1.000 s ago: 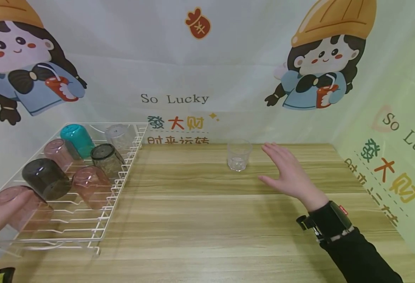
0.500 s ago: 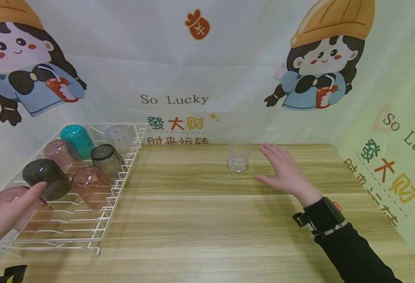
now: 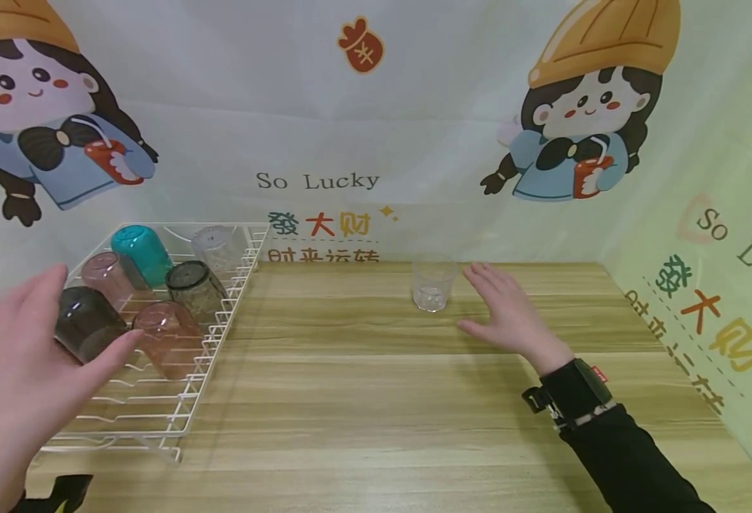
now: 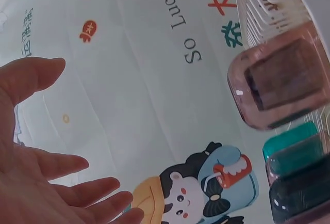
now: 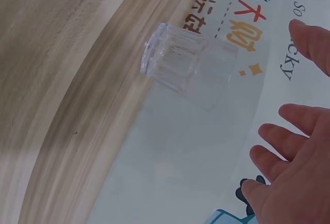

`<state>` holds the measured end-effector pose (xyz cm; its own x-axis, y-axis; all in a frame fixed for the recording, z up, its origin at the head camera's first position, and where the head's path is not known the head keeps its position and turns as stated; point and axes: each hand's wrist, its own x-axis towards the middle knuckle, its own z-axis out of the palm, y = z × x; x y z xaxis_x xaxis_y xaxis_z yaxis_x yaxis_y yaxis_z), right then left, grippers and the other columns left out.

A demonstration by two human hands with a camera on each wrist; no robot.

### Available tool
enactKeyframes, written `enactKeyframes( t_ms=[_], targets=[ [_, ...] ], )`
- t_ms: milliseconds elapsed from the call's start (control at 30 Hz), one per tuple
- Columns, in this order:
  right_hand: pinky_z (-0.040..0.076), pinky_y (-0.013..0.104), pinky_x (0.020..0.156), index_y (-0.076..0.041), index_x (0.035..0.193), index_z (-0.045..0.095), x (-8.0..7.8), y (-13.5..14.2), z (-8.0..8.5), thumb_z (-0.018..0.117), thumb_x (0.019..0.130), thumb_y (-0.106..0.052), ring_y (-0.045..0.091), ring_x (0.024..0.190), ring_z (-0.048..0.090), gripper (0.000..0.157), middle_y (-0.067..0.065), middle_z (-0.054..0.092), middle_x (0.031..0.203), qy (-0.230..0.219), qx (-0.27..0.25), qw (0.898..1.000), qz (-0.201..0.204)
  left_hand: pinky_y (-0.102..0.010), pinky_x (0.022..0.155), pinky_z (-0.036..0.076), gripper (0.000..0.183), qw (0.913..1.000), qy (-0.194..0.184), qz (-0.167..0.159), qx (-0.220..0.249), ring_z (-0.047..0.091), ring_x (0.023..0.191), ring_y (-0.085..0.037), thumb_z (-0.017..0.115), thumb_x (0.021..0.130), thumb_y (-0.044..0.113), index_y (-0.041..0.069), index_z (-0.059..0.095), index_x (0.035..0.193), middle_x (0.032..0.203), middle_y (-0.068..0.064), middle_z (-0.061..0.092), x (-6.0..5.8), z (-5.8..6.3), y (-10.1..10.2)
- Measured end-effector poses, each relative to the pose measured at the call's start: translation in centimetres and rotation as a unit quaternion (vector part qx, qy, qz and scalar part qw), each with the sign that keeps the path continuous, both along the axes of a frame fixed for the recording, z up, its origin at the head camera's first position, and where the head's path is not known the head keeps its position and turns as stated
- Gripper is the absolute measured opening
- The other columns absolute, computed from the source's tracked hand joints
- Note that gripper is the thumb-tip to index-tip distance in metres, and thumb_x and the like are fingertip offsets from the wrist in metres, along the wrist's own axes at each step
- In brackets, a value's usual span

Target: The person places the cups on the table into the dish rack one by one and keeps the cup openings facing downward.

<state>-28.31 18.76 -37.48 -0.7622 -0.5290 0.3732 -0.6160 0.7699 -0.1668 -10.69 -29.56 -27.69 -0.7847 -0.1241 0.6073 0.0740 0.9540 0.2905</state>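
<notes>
My left hand (image 3: 35, 370) hovers over the near left of the white wire rack (image 3: 128, 434), thumb and fingers spread, with nothing in its grasp. Just beyond its fingers a dark grey cup (image 3: 92, 324) lies bottom-up and tilted, with a pink cup (image 3: 169, 338) to its right. In the left wrist view, a pink cup (image 4: 283, 79) is apart from the fingers. My right hand (image 3: 510, 317) is held beside a clear glass (image 3: 432, 293), which stands upright on the wooden table. A gap separates those fingers from the glass in the right wrist view.
Farther back on the rack rest a teal cup (image 3: 141, 253), another pink cup (image 3: 107, 276), a smoky glass (image 3: 194, 291) and a pale clear cup (image 3: 215, 246). A printed cloth (image 3: 324, 128) hangs behind the table (image 3: 350, 399) and along its right side.
My left hand has moved right and farther over the rack, now covering the nearest pink cup in the head view. The right hand has drifted slightly left toward the clear glass.
</notes>
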Motion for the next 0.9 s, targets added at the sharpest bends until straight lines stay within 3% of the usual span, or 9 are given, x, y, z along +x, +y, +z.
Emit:
enactKeyframes(
  t_ms=[233,500,900],
  targets=[
    [0.016,0.052,0.108,0.005,0.141,0.034,-0.2,-0.1,-0.6,0.070,0.078,-0.039,0.038,0.132,0.022,0.085,0.023,0.030,0.144,-0.003,0.004,1.000,0.000,-0.062,0.103,0.018,0.095,0.9988,-0.023,-0.041,0.017,0.027,0.124,-0.045,0.080,0.066,0.028,-0.005,0.032,0.141,0.131,-0.031,0.038,-0.7,-0.2,1.7],
    [0.016,0.053,0.108,0.004,0.142,0.034,-0.3,-0.3,-0.8,0.070,0.078,-0.041,0.038,0.131,0.023,0.086,0.022,0.029,0.145,-0.007,0.009,1.000,-0.004,-0.063,0.104,0.012,0.100,0.9951,-0.037,-0.090,0.016,0.021,0.130,-0.043,0.080,0.067,0.032,-0.007,0.028,0.143,0.140,-0.030,0.030,-1.5,-0.6,3.4],
    [0.012,0.050,0.109,0.005,0.141,0.033,-0.4,-0.8,-1.2,0.070,0.078,-0.041,0.038,0.132,0.021,0.086,0.022,0.029,0.145,-0.022,0.011,1.000,-0.011,-0.063,0.101,0.019,0.100,0.9917,-0.033,-0.124,-0.003,0.027,0.125,-0.047,0.080,0.065,0.033,-0.007,0.030,0.141,0.137,-0.031,0.034,-2.7,-1.6,6.2]
  ],
)
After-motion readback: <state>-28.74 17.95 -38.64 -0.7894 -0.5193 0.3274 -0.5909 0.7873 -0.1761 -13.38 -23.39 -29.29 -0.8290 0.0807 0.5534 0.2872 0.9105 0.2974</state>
